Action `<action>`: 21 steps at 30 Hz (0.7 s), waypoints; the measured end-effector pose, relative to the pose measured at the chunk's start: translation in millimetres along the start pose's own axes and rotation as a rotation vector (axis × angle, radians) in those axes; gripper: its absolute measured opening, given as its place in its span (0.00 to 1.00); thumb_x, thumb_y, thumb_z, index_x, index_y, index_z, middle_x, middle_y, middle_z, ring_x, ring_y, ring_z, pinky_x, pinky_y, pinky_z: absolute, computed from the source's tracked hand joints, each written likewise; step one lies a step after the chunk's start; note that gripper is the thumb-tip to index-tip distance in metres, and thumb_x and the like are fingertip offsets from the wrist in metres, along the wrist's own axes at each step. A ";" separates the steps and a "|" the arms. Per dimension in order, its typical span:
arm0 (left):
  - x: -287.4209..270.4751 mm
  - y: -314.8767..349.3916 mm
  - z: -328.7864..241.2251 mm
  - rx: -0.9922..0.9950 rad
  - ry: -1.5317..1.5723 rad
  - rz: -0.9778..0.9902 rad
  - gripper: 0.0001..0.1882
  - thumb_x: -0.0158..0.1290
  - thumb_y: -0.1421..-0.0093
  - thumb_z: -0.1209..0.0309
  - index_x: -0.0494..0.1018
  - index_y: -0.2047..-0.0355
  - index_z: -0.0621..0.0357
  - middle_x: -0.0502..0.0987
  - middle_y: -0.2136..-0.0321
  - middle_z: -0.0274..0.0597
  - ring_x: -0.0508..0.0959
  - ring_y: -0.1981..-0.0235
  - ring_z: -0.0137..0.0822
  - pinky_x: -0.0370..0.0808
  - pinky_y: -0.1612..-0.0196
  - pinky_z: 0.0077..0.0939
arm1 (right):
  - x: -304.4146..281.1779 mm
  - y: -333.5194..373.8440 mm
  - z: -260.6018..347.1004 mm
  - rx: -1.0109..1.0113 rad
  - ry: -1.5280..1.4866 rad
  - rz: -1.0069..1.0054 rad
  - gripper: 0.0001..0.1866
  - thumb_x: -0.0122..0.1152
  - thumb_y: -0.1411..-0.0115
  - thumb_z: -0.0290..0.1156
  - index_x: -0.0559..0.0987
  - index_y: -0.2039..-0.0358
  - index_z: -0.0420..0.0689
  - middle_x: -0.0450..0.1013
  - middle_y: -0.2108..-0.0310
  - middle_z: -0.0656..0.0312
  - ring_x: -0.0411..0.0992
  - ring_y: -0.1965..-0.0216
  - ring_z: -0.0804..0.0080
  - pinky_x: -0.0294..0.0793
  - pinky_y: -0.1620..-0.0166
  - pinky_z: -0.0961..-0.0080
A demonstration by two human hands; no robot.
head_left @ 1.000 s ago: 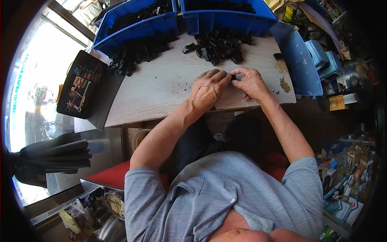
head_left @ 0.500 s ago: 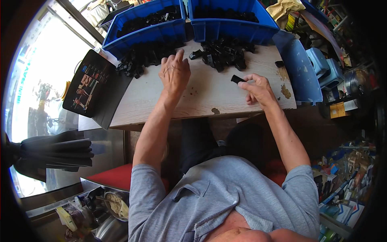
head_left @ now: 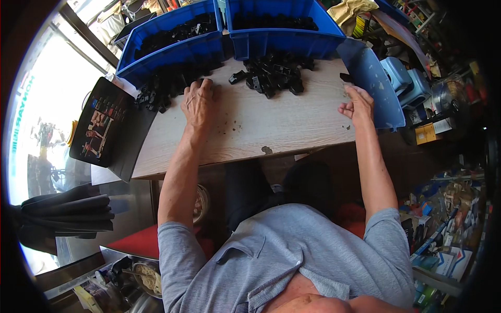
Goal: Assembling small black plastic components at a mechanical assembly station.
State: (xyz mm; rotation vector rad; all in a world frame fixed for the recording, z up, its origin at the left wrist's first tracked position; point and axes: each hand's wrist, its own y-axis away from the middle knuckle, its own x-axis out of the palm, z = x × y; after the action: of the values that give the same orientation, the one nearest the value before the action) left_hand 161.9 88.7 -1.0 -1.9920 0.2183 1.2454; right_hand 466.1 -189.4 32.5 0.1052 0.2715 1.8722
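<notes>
The step in hand looks like picking: the person's left hand (head_left: 197, 107) reaches to the near edge of the left heap of black parts (head_left: 155, 93), fingers bent down — whether they grasp a part cannot be told, as the knuckles hide the tips. The right hand (head_left: 360, 106) is by the light-blue tub (head_left: 389, 116), its fingers loosely parted, apparently released, with a lone black part (head_left: 346, 77) just beyond them on the table (head_left: 292, 122). The next move seems to call for pinching one piece clear of its tangled neighbours.
</notes>
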 end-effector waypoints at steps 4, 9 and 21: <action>5.1 2.3 12.8 -0.002 0.024 -0.061 0.08 0.58 0.41 0.63 0.80 0.63 0.49 0.80 0.64 0.45 0.79 0.59 0.50 0.77 0.58 0.45 | 34.4 21.5 0.9 0.072 0.170 0.223 0.16 0.72 0.44 0.38 0.80 0.59 0.45 0.64 0.85 0.67 0.72 0.83 0.74 0.81 0.76 0.73; 6.7 1.1 10.5 -0.023 0.103 -0.113 0.06 0.56 0.41 0.67 0.80 0.65 0.50 0.81 0.69 0.44 0.80 0.63 0.50 0.76 0.58 0.43 | 70.1 30.5 1.0 0.077 0.316 0.279 0.16 0.72 0.43 0.39 0.81 0.60 0.44 0.69 0.81 0.65 0.72 0.84 0.75 0.77 0.79 0.75; 3.4 -0.3 26.5 -0.205 0.266 -0.086 0.14 0.56 0.40 0.63 0.82 0.60 0.58 0.83 0.65 0.49 0.82 0.60 0.51 0.77 0.54 0.41 | 107.3 25.4 4.9 0.118 0.443 0.267 0.17 0.70 0.45 0.39 0.81 0.57 0.47 0.66 0.84 0.66 0.70 0.85 0.73 0.74 0.81 0.74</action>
State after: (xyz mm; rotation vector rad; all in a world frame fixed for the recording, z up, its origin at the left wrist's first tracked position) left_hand 145.3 107.6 -9.9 -2.3188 0.1367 0.9785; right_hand 409.9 -94.5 36.6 -0.2071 0.7008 2.1324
